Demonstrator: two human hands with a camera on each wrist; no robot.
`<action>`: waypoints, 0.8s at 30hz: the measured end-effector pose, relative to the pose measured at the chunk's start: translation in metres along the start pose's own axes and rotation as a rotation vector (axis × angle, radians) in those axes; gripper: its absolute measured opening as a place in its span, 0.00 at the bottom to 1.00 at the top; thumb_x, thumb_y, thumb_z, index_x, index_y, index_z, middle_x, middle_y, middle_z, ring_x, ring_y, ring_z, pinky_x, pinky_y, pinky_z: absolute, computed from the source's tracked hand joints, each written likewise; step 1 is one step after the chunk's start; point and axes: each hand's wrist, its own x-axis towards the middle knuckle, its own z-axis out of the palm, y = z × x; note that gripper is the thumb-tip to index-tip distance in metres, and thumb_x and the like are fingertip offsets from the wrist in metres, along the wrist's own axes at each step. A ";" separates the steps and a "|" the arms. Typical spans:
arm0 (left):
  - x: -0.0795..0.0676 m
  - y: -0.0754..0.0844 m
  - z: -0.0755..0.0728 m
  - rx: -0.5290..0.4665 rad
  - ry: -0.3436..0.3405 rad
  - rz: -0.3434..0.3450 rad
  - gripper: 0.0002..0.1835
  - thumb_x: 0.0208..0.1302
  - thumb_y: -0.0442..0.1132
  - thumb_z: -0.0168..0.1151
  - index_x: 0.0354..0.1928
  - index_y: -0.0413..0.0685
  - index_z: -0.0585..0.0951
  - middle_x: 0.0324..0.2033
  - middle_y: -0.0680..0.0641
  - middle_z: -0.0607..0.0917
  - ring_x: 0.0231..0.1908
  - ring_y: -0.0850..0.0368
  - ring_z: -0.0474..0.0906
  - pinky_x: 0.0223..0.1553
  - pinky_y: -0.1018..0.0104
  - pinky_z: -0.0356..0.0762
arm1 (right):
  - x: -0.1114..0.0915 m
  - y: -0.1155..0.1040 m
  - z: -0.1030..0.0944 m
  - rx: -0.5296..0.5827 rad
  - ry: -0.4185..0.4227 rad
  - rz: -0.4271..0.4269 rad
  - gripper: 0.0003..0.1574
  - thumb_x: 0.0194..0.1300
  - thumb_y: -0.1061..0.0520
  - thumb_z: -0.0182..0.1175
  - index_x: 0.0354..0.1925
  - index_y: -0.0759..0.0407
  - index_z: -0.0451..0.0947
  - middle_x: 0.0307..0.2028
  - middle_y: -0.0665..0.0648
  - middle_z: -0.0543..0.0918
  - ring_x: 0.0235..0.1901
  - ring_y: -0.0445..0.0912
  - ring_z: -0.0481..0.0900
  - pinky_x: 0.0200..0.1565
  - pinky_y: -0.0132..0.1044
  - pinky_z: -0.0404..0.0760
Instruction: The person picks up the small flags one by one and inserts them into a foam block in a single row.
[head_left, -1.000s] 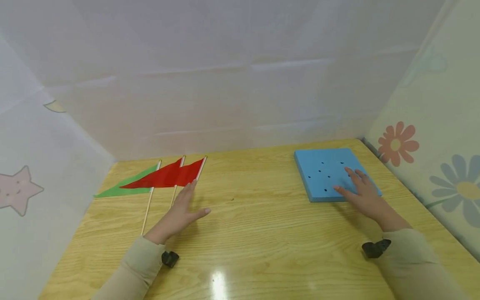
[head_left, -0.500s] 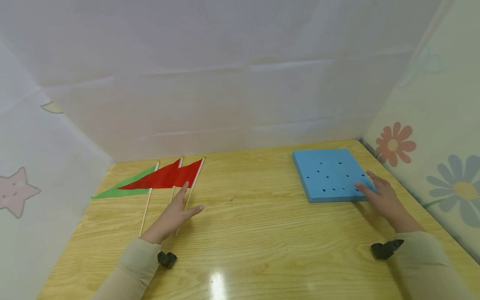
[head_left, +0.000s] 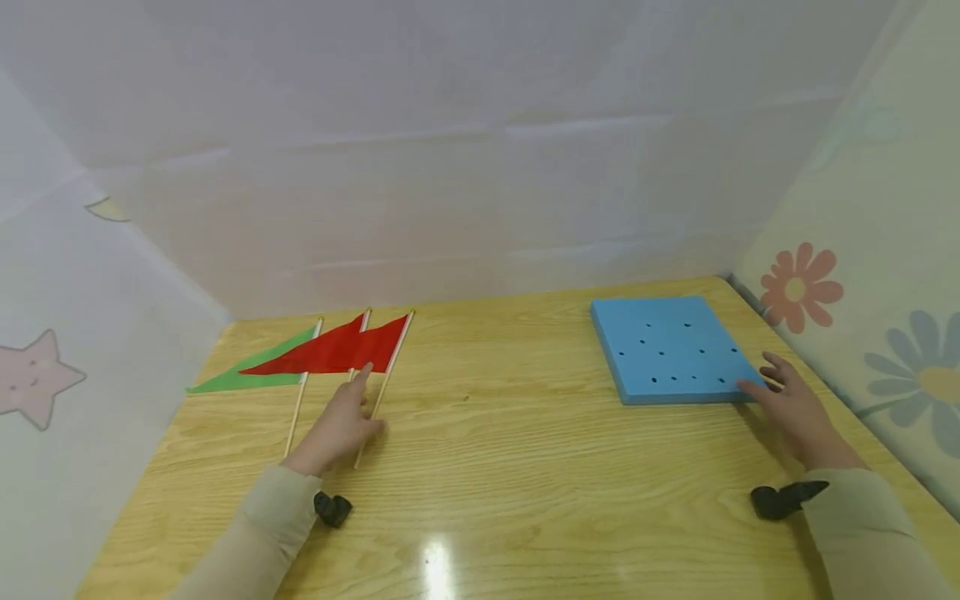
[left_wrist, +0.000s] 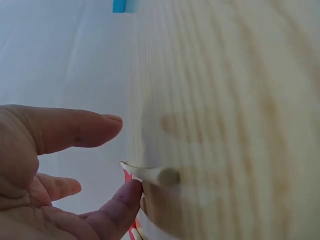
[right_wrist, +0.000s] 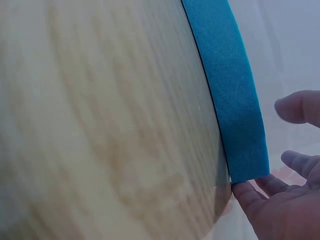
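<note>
In the head view, two red pennant flags (head_left: pixel 384 343) and a green pennant flag (head_left: pixel 255 382) lie on the table, overlapping, their sticks pointing toward me. My left hand (head_left: pixel 337 429) is over the sticks, thumb to the right of the rightmost stick (head_left: pixel 384 392). The left wrist view has that stick's end (left_wrist: pixel 150 174) between thumb and fingers, a fingertip close against it and the thumb apart. At the right lies a blue foam board (head_left: pixel 678 362) with several small holes. My right hand (head_left: pixel 802 421) is at its near right corner; in the right wrist view, fingertips touch the board's end (right_wrist: pixel 245 150), thumb clear of it.
The wooden table (head_left: pixel 510 467) stretches between flags and board. A pale cloth wall (head_left: pixel 480 208) stands behind, with printed side walls at left and right. Dark wrist cameras (head_left: pixel 332 508) sit at both cuffs.
My right hand has moved right, from above the blue board to its near right corner. My left hand has drawn back slightly, its thumb and fingers closer round the rightmost stick. Flags and board stay put.
</note>
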 end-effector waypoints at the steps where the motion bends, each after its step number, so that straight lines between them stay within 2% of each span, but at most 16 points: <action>1: 0.001 0.000 -0.001 0.014 0.004 -0.001 0.52 0.61 0.26 0.67 0.81 0.35 0.46 0.70 0.24 0.62 0.63 0.28 0.71 0.58 0.41 0.77 | 0.001 0.000 0.000 -0.004 0.005 -0.002 0.54 0.82 0.44 0.47 0.79 0.69 0.25 0.75 0.84 0.36 0.73 0.80 0.37 0.64 0.76 0.51; 8: 0.007 -0.001 -0.004 0.079 0.020 -0.025 0.54 0.56 0.24 0.67 0.81 0.34 0.48 0.64 0.25 0.68 0.52 0.37 0.74 0.44 0.52 0.79 | 0.005 0.008 -0.006 -0.095 0.007 -0.038 0.49 0.84 0.47 0.45 0.79 0.72 0.28 0.73 0.85 0.44 0.71 0.81 0.44 0.63 0.75 0.57; 10: 0.008 -0.001 -0.004 0.085 0.020 -0.033 0.54 0.55 0.23 0.66 0.81 0.35 0.48 0.63 0.25 0.68 0.48 0.40 0.74 0.41 0.55 0.78 | 0.005 0.011 -0.007 -0.096 -0.005 -0.055 0.48 0.84 0.48 0.44 0.79 0.73 0.30 0.73 0.86 0.44 0.71 0.81 0.44 0.67 0.57 0.67; 11: 0.009 -0.001 -0.004 0.092 0.021 -0.034 0.54 0.55 0.23 0.66 0.81 0.35 0.48 0.63 0.25 0.68 0.46 0.41 0.74 0.40 0.56 0.77 | 0.006 0.013 -0.008 -0.100 -0.009 -0.066 0.47 0.84 0.49 0.43 0.78 0.74 0.31 0.72 0.87 0.46 0.70 0.81 0.46 0.65 0.45 0.72; 13: 0.011 -0.001 -0.003 0.110 0.019 -0.031 0.53 0.54 0.22 0.65 0.81 0.34 0.49 0.62 0.25 0.69 0.44 0.42 0.74 0.39 0.56 0.76 | 0.007 0.015 -0.011 -0.109 -0.028 -0.085 0.45 0.84 0.51 0.43 0.78 0.77 0.34 0.71 0.88 0.47 0.69 0.82 0.47 0.51 0.25 0.72; 14: 0.012 -0.001 -0.003 0.120 0.017 -0.030 0.53 0.53 0.22 0.64 0.81 0.34 0.49 0.62 0.25 0.69 0.43 0.43 0.74 0.39 0.56 0.76 | 0.007 0.017 -0.012 -0.115 -0.037 -0.091 0.44 0.84 0.52 0.44 0.77 0.78 0.35 0.71 0.89 0.47 0.68 0.82 0.48 0.43 0.19 0.69; 15: 0.012 -0.001 -0.003 0.129 0.016 -0.031 0.53 0.53 0.22 0.64 0.81 0.34 0.50 0.62 0.25 0.69 0.43 0.43 0.74 0.39 0.56 0.77 | 0.008 0.018 -0.013 -0.127 -0.043 -0.096 0.44 0.84 0.52 0.44 0.77 0.79 0.36 0.70 0.89 0.49 0.67 0.82 0.50 0.36 0.16 0.65; 16: 0.013 -0.001 -0.003 0.138 0.014 -0.031 0.52 0.53 0.22 0.64 0.80 0.33 0.50 0.62 0.25 0.69 0.43 0.43 0.74 0.40 0.55 0.77 | 0.008 0.019 -0.015 -0.134 -0.051 -0.098 0.44 0.84 0.52 0.45 0.77 0.79 0.36 0.69 0.90 0.49 0.66 0.83 0.50 0.36 0.16 0.64; 19: 0.014 -0.001 -0.003 0.163 0.007 -0.037 0.51 0.54 0.23 0.63 0.80 0.32 0.50 0.60 0.25 0.72 0.45 0.42 0.76 0.43 0.53 0.78 | 0.009 0.022 -0.018 -0.166 -0.078 -0.092 0.45 0.84 0.51 0.45 0.76 0.80 0.36 0.69 0.90 0.49 0.66 0.83 0.51 0.36 0.15 0.63; 24: 0.015 0.001 -0.003 0.188 0.004 -0.046 0.48 0.57 0.24 0.62 0.78 0.28 0.50 0.50 0.31 0.78 0.52 0.37 0.74 0.51 0.48 0.76 | 0.013 0.022 -0.022 -0.147 -0.135 -0.085 0.45 0.85 0.51 0.43 0.76 0.81 0.35 0.71 0.89 0.43 0.69 0.82 0.44 0.40 0.14 0.64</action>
